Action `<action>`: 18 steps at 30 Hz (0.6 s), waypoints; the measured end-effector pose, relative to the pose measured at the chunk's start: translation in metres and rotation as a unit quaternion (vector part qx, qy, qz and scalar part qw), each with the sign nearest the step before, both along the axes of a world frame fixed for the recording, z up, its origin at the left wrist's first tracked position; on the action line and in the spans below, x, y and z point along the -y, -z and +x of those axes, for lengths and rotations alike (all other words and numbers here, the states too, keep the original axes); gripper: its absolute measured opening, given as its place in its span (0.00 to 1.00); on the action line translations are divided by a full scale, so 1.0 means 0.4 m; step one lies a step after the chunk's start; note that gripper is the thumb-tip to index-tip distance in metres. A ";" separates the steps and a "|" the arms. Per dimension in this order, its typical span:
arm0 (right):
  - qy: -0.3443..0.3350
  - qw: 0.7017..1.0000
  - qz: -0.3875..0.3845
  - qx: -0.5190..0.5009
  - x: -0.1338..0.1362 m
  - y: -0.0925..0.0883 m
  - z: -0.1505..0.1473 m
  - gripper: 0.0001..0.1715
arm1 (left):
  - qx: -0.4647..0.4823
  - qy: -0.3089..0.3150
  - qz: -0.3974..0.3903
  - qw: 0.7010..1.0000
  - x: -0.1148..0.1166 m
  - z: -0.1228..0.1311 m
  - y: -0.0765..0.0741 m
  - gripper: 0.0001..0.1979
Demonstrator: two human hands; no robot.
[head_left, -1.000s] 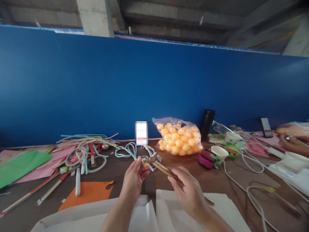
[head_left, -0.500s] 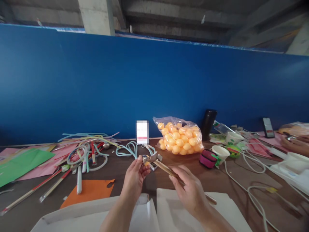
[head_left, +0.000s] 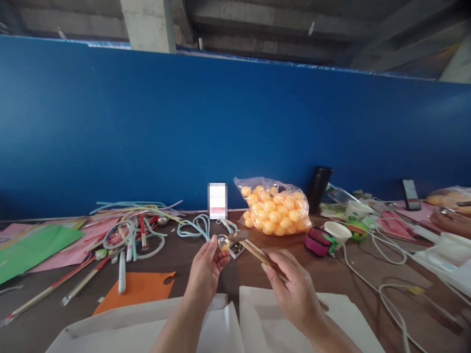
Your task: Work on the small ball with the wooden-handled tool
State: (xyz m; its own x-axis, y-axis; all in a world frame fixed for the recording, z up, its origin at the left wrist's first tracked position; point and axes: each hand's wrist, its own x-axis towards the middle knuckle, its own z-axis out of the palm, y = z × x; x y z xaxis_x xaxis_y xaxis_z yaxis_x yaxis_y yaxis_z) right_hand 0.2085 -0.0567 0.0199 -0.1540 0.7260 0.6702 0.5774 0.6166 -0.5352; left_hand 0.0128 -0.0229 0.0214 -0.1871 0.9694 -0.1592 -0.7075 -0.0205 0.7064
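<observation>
My left hand (head_left: 208,267) is closed, pinching a small shiny silver, rounded piece (head_left: 222,242) with a yellow-orange part showing beneath it; its exact kind is unclear. Wrapped around the wooden handle of a hammer (head_left: 257,252) is my right hand (head_left: 294,287). The hammer's dark head hovers just right of the silver piece, apart from it. Below the head lies a small open box (head_left: 236,250) of little metal bits, partly hidden by the hammer.
Behind stands a clear bag of orange balls (head_left: 274,211). White sheets (head_left: 294,314) lie in front. Left are an orange sheet (head_left: 136,292), coloured paper and tangled tubes (head_left: 128,235). Right are a black bottle (head_left: 319,189), paper cups (head_left: 336,233), cables and another person's hand (head_left: 451,220).
The hammer head has moved right, away from the silver piece, uncovering it and the small box. My left hand has barely moved.
</observation>
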 end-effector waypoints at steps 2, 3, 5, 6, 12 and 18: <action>-0.010 1.000 -0.010 0.007 0.001 -0.001 -0.001 0.15 | 0.002 -0.003 -0.003 1.000 0.000 0.000 -0.003 0.10; -0.014 1.000 -0.014 0.009 0.002 -0.001 -0.002 0.15 | 0.003 -0.005 -0.005 1.000 -0.001 0.000 -0.004 0.10; -0.017 1.000 -0.020 0.013 0.005 -0.001 -0.003 0.16 | 0.003 -0.006 -0.006 1.000 0.000 0.000 -0.004 0.10; -0.017 0.999 -0.023 0.015 0.005 -0.001 -0.004 0.16 | 0.002 -0.006 -0.005 1.000 0.000 0.000 -0.004 0.10; -0.008 0.999 -0.027 0.038 0.005 0.001 -0.006 0.15 | -0.012 0.006 -0.001 1.000 0.001 0.000 -0.001 0.10; 0.002 0.999 -0.006 0.032 0.001 0.001 -0.005 0.16 | -0.007 0.001 -0.003 1.000 -0.003 -0.001 0.001 0.09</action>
